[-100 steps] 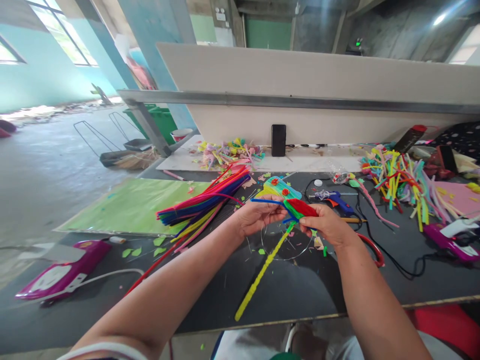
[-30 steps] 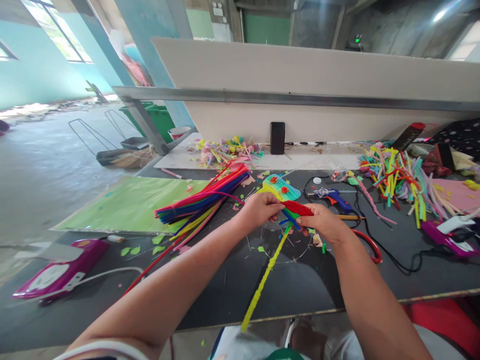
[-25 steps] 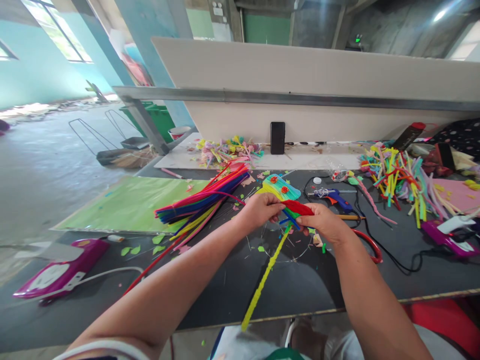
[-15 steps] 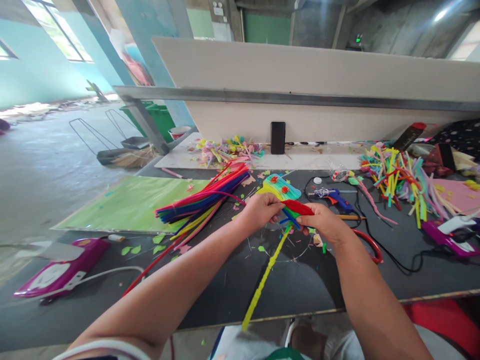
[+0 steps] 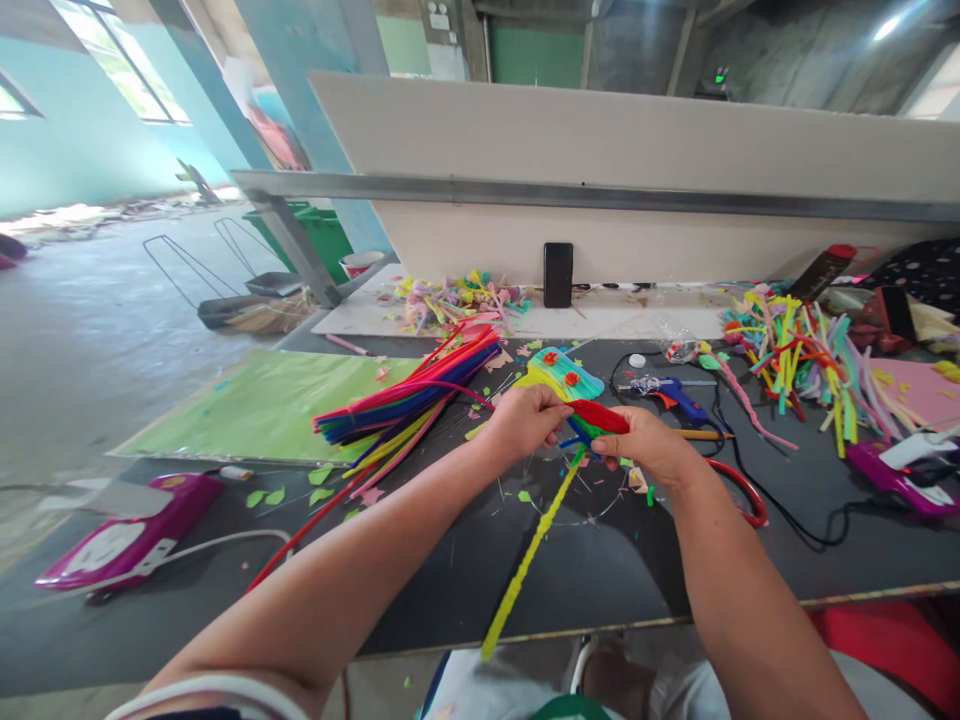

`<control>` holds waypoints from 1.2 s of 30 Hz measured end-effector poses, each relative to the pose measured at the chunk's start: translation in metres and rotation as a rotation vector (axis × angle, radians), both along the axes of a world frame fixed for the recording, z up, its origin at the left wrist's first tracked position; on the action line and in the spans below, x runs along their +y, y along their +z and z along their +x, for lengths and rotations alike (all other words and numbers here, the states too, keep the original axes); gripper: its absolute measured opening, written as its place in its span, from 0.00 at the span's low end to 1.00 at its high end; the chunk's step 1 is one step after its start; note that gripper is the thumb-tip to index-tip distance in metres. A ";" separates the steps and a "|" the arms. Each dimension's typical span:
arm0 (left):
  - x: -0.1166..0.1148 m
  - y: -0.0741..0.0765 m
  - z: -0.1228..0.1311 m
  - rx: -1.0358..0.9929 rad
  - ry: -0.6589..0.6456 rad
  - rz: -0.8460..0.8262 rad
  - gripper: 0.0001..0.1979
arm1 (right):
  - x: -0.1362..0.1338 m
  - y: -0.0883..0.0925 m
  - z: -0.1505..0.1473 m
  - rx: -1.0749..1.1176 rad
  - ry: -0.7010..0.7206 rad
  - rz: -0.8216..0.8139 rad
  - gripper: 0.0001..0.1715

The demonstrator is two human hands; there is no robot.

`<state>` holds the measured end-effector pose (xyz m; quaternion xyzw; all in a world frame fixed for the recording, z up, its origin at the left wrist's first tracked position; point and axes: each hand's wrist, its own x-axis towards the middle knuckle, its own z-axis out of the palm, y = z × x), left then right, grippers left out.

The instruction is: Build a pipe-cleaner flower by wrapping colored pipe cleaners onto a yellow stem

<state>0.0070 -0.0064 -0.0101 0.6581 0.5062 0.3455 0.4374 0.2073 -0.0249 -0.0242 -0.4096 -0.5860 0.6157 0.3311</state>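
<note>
Head camera: your left hand [image 5: 531, 418] pinched, thumb pressed to fingers, the left tip of a red, green and blue fuzzy leaf-shaped piece [image 5: 602, 416]; your right hand [image 5: 646, 442] clasped its other end, the yellow wrapped stem [image 5: 535, 550] slanting toward you over the dark-grey tabletop [image 5: 607, 575].

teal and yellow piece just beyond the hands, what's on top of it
Two small orange-red bits show on the teal and yellow piece. The left hand covers some of its near edge; anything there can't be seen.
</note>
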 end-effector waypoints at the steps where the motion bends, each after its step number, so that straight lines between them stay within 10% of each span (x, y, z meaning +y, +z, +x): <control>1: 0.000 -0.001 0.000 0.002 0.001 0.002 0.08 | 0.000 0.000 0.000 -0.012 0.001 -0.001 0.26; 36: 0.009 0.003 -0.011 -0.285 -0.256 -0.244 0.16 | 0.001 0.002 0.002 0.071 0.002 -0.037 0.15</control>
